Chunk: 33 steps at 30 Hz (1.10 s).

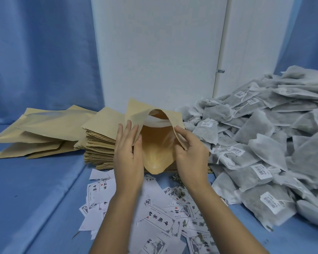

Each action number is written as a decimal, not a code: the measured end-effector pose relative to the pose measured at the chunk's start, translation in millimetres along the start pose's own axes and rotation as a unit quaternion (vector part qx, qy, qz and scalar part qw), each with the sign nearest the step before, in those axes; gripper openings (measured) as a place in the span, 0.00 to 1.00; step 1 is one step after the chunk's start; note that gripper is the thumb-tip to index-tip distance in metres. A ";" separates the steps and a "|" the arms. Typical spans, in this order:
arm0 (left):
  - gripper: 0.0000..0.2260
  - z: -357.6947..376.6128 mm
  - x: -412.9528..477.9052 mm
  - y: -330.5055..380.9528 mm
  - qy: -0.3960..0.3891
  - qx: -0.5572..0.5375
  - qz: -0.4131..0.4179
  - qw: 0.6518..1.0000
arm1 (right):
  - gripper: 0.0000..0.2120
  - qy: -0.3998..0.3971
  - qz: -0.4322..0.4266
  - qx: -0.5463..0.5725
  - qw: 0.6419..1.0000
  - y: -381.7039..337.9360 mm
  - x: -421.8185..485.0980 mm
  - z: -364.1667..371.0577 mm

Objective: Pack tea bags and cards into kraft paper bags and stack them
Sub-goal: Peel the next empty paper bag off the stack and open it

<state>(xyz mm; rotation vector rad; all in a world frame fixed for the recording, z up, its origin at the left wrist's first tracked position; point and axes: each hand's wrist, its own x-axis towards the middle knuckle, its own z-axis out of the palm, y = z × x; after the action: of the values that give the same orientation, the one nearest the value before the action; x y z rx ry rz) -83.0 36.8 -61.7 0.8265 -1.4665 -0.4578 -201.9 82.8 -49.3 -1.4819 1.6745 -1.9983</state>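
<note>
A kraft paper bag (155, 143) is held up in front of me with its mouth spread wide towards me. My left hand (128, 153) pinches the bag's left lip between thumb and fingers. My right hand (189, 153) pinches the right lip. The bag's inside looks empty. Right behind it lies a thick stack of flat kraft bags (99, 136). White printed cards (160, 215) are strewn on the blue surface below my wrists. A big heap of grey-white tea bags (264, 143) with barcode labels fills the right side.
More kraft bags (35, 132) lie fanned out at the far left on the blue cloth (35, 189). A white wall panel (154, 52) stands behind, with blue curtains on both sides. Some loose dried herb bits lie near the cards.
</note>
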 end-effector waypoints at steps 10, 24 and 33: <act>0.22 -6.9 2.3 -11.7 0.078 -0.031 -0.098 0.992 | 0.28 0.043 0.032 -0.033 0.998 18.6 9.9 -10.5; 0.27 -5.3 -6.2 -3.9 -0.009 0.044 -0.033 0.998 | 0.25 0.019 0.032 0.027 0.999 16.6 0.8 0.3; 0.18 5.1 -4.8 3.1 0.053 -0.097 -0.060 0.992 | 0.18 0.048 0.053 0.050 0.996 11.6 3.5 -3.7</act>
<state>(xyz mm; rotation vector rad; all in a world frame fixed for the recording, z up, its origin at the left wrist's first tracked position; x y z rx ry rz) -89.1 41.2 -63.2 0.7745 -1.2568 -0.6272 -211.6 78.7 -56.3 -1.2565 1.6243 -2.0951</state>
